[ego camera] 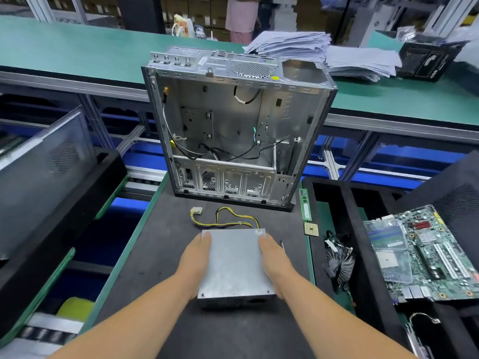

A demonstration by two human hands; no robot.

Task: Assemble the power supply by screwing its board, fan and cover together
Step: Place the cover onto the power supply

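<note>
L hand [197, 265] and R hand [272, 263] lie flat against the two long sides of the power supply [234, 265], fingers straight, tips at its far corners; neither hand curls round it. PSU = closed grey metal box, lid on, sits on dark mat [160, 255] at approx centre of bench, 6 o'clock from the PC chassis [233, 125]. Cable bundle [228, 221] (yellow/black/blue) leaves PSU's far edge, runs toward 11 o'clock, ends in white connector [196, 211] lying on mat.

Chassis stands open-side toward cam, loose black wires inside, touching mat's far edge.

3 o'clock of PSU: CPU chip [311, 229], RAM stick [305, 204] beyond it, black fan [339, 263] in foam tray [363, 294]. Further at 3 o'clock: motherboard [425, 255]. 9 o'clock: grey side panel [41, 172], tilted. 12–1 o'clock, behind chassis: paper stacks [324, 50] on green bench [77, 50].
</note>
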